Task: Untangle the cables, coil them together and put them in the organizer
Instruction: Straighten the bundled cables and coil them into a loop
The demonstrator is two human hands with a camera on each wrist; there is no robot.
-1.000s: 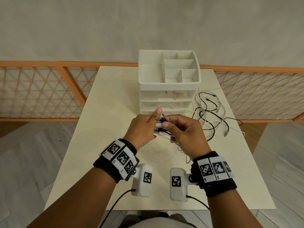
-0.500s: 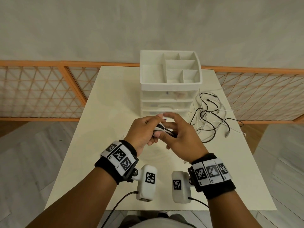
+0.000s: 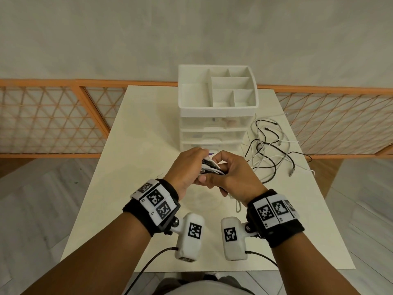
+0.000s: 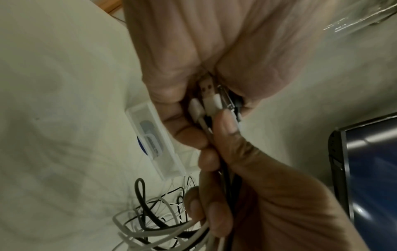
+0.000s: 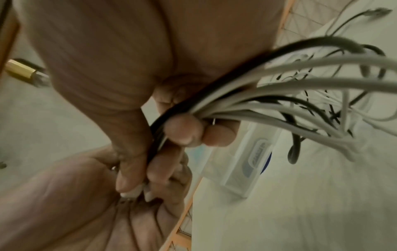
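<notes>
Several black and white cables lie in a loose tangle on the table, right of the white organizer. Their plug ends are gathered in a bundle held above the table, in front of the organizer. My left hand curls round the plugs; white USB plugs and a black one show between its fingers. My right hand grips the same bundle just behind the plugs, and the cables fan out from its fist toward the tangle.
The organizer has an open compartment tray on top and clear drawers below. The cream table is bare on its left half. An orange lattice railing runs behind it. A dark screen shows in the left wrist view.
Both hands have stayed together on the plug ends. The right hand has slid round the bundle and turned palm-down over it. The tangle on the table has barely shifted.
</notes>
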